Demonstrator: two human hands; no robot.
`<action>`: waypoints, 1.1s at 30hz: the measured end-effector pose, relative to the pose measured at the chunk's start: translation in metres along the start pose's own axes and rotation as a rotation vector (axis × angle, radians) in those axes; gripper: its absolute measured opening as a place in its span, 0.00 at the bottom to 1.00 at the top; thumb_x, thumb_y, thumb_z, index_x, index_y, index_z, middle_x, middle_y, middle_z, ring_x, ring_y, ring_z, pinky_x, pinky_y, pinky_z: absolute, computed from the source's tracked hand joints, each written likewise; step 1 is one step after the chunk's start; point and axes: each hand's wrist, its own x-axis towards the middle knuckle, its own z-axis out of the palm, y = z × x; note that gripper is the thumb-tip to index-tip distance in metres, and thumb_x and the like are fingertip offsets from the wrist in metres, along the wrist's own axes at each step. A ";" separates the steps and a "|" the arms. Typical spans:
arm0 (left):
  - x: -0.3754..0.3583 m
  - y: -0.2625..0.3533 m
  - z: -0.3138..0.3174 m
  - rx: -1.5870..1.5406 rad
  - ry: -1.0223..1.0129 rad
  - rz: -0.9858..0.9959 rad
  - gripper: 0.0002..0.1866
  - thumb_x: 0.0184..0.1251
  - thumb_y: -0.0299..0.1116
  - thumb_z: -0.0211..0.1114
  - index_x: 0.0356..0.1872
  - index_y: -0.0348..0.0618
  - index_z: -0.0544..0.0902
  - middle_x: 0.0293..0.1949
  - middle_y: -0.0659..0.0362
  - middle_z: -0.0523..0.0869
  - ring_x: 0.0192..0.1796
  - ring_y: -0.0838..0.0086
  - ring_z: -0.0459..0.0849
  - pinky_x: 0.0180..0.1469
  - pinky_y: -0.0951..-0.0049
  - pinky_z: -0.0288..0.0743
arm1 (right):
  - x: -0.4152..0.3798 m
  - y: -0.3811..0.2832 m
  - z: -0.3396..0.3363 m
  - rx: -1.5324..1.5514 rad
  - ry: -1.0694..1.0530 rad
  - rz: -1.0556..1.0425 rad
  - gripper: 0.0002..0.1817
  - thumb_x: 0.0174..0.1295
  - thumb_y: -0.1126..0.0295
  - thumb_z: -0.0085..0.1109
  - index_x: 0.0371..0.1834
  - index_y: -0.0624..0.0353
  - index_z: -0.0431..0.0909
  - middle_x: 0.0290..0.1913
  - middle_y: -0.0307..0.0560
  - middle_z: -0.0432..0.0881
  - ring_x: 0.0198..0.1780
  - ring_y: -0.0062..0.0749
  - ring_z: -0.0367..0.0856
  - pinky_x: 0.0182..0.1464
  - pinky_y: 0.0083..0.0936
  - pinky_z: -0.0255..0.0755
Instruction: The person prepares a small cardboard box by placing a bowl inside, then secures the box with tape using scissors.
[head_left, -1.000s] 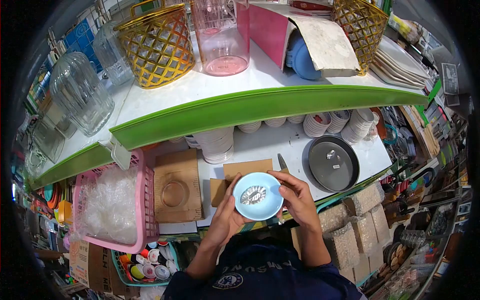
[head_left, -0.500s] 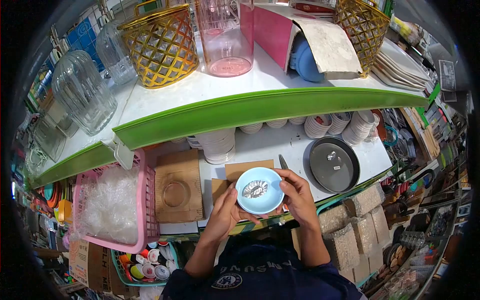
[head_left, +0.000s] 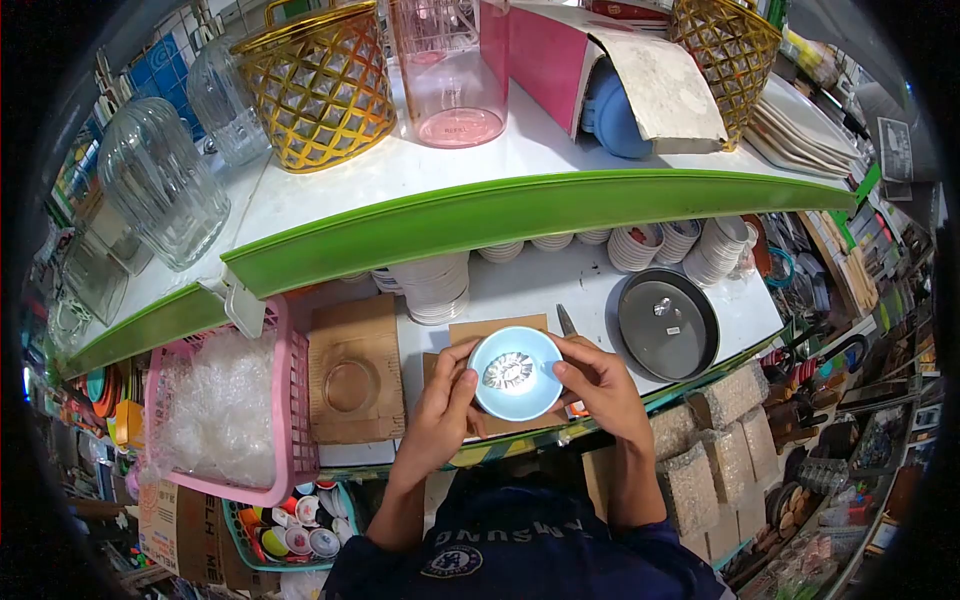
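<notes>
A small light-blue bowl (head_left: 518,403) is held between my two hands above the front edge of the lower shelf. Its inside faces up, with a shiny silver patch (head_left: 508,371) on the bottom. My left hand (head_left: 445,405) grips the left side, thumb near the rim and fingers around the outside. On the right side, my right hand (head_left: 602,385) closes on the bowl with its thumb over the rim. Behind it lies a piece of brown cardboard (head_left: 490,332), and a knife (head_left: 566,320) shows just past my right hand.
A dark round pan (head_left: 668,345) lies to the right, with stacked white bowls (head_left: 430,290) behind. At left are cardboard with a clear glass dish (head_left: 351,386) and a pink basket (head_left: 295,400) of bubble wrap. A green-edged shelf (head_left: 540,215) overhangs, carrying glass jars and gold baskets.
The bowl has shifted slightly up and left, held by both hands throughout. My left fingers have moved higher around its side, and a small orange thing now shows below my right hand.
</notes>
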 end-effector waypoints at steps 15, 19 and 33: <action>0.029 -0.018 -0.011 0.530 0.180 0.139 0.17 0.70 0.27 0.59 0.58 0.35 0.78 0.39 0.51 0.78 0.37 0.65 0.81 0.40 0.67 0.77 | 0.022 0.009 -0.004 -0.283 0.025 0.076 0.21 0.67 0.74 0.59 0.63 0.65 0.74 0.45 0.51 0.84 0.37 0.24 0.84 0.37 0.22 0.84; 0.028 -0.025 -0.012 0.629 0.172 0.150 0.17 0.71 0.23 0.57 0.59 0.35 0.78 0.40 0.56 0.76 0.36 0.76 0.80 0.37 0.76 0.76 | 0.026 0.022 -0.005 -0.295 0.028 0.010 0.21 0.66 0.75 0.59 0.62 0.67 0.73 0.45 0.53 0.85 0.38 0.26 0.85 0.37 0.23 0.84; 0.016 -0.024 -0.013 0.816 0.074 0.152 0.16 0.58 0.23 0.65 0.49 0.36 0.79 0.40 0.49 0.82 0.40 0.60 0.82 0.46 0.64 0.75 | 0.016 0.012 0.003 -0.910 -0.037 -0.015 0.18 0.53 0.74 0.70 0.48 0.63 0.79 0.40 0.56 0.86 0.42 0.42 0.88 0.45 0.31 0.80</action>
